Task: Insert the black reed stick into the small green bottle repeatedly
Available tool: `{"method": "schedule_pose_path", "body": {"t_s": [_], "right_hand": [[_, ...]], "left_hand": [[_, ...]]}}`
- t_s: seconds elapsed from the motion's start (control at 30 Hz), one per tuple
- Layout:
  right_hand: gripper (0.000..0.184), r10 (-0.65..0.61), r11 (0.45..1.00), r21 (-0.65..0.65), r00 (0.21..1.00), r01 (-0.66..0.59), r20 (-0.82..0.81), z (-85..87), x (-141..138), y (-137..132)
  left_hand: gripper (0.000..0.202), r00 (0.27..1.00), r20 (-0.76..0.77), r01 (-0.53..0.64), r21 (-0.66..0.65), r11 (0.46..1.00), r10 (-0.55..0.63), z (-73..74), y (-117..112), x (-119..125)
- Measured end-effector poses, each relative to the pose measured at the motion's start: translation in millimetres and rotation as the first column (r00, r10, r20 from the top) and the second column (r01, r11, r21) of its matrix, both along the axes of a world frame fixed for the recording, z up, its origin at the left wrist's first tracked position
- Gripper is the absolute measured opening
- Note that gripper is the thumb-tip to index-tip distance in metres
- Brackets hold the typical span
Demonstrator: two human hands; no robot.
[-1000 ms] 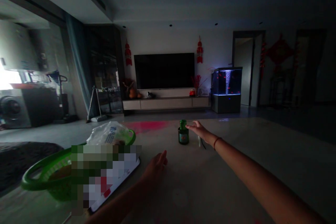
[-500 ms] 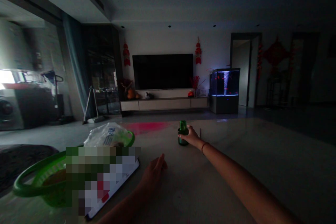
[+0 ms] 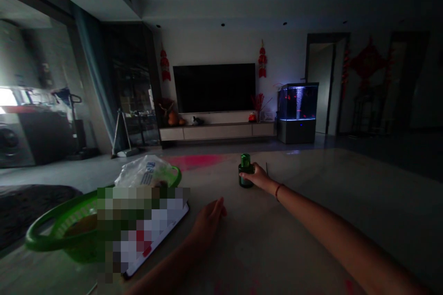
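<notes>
My right hand (image 3: 256, 173) is wrapped round a small dark green glass bottle (image 3: 246, 179) with a shiny green cap (image 3: 245, 160). The bottle is upright at the far part of the pale table (image 3: 297, 221), its base at or close to the surface. A thin dark stick-like thing (image 3: 266, 168) shows just beyond that wrist. Nearer to me, my left hand (image 3: 211, 216) rests low over the table with its fingers together and loosely curled. Nothing shows in it, though the palm side is hidden.
On the left, a green plastic basket (image 3: 48, 242) has a clear plastic bag (image 3: 138, 170) at its far side. A white flat item with a dark edge (image 3: 157, 240), partly blurred out, lies against it. Past the table are a TV cabinet (image 3: 218, 132) and a lit fish tank (image 3: 298, 103).
The view has shifted slightly, so the table things appear a little further right and higher. My right hand keeps its hold on the bottle. My left hand stays much the same.
</notes>
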State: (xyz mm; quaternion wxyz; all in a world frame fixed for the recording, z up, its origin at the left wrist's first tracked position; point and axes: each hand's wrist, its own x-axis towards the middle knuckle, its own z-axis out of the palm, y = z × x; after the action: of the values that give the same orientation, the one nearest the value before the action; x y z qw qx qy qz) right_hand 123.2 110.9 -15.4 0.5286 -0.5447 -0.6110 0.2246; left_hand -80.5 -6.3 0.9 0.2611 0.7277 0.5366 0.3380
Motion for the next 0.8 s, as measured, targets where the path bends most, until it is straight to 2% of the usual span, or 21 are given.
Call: {"method": "schedule_pose_path", "body": {"t_s": [0.17, 0.3, 0.8], "right_hand": [[0.053, 0.043, 0.999, 0.015, 0.999, -0.043, -0.011, -5.0, 3.2, -11.8], [0.051, 0.077, 0.997, 0.021, 0.997, -0.076, -0.029, -6.8, 5.1, -21.3], [0.050, 0.132, 0.991, 0.001, 0.991, -0.132, -0.033, -1.9, 6.7, -41.5]], "left_hand": [[0.062, 0.998, -0.050, 0.032, -0.064, 0.997, -0.036, -1.0, 0.4, -0.2], [0.064, 0.995, -0.088, 0.032, -0.061, 0.998, -0.037, -0.9, -0.5, -0.2], [0.063, 0.995, -0.077, 0.060, -0.074, 0.995, -0.065, -3.0, 1.1, -0.7]]}}
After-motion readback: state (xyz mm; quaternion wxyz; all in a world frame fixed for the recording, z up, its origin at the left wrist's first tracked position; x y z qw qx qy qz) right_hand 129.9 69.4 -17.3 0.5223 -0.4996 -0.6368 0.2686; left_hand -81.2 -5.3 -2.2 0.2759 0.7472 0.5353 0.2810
